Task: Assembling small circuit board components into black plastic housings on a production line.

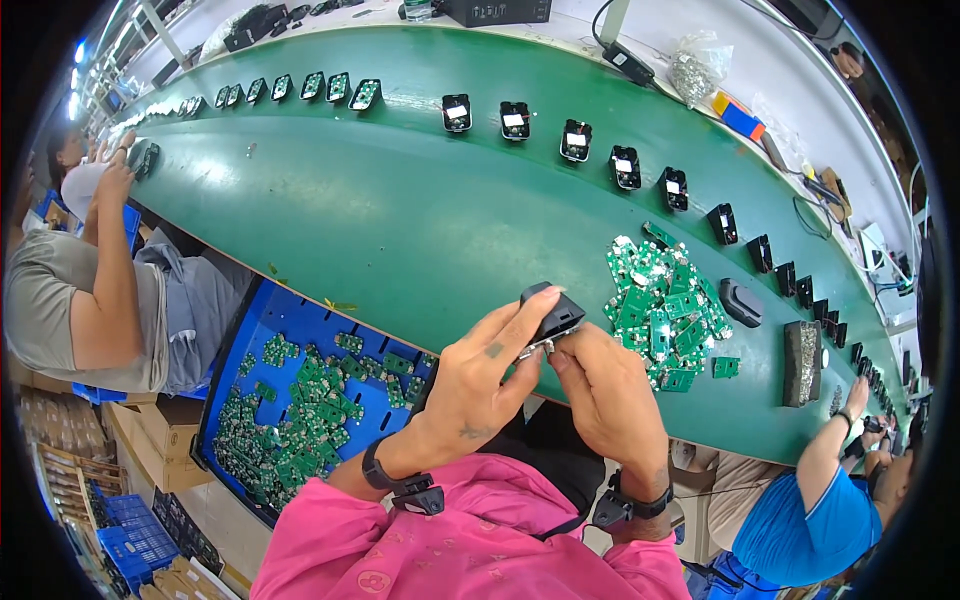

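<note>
At lower left I see a blue tray strewn with small green circuit boards. Just right of it my left hand grips a black plastic housing near the frame's centre — thumb and fingers clamped round it. My right hand pinches the housing's lower edge from the other side. Further right, a heap of green boards lies on the green belt — a row of black housings runs above.

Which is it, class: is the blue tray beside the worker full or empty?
Partly full. The blue tray holds many loose green circuit boards scattered across it, but bare blue floor shows between them, mostly near its upper edge.
</note>
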The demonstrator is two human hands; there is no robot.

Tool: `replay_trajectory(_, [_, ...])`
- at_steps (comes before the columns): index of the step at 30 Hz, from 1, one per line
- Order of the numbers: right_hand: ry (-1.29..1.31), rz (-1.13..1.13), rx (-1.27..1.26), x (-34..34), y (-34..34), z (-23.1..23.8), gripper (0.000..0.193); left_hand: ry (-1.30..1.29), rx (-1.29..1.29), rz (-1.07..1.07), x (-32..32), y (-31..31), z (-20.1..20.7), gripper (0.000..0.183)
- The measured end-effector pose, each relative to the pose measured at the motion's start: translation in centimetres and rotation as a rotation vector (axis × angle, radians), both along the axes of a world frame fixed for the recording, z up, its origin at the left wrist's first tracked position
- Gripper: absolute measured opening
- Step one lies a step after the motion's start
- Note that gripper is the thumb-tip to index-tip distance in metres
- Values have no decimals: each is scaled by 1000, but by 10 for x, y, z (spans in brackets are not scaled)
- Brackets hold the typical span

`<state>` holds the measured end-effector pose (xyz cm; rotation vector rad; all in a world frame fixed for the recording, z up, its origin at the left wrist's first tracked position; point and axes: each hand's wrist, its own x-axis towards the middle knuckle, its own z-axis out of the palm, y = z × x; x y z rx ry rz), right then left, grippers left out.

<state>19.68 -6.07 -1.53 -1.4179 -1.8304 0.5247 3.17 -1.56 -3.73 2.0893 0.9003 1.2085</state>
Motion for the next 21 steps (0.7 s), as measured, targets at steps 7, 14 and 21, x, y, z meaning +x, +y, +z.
replay_trajectory(7, [169,-169,195,-13,-1,-15,6,-104,-90,11,7,-3,-2,59])
replay_trajectory(14, [106,-125,186,-1,-4,-12,6,-62,-101,9,11,-6,1,56])
replay_trajectory(21, [1,-12,155,15,-1,-9,6,28,-47,-37,11,-4,3,55])
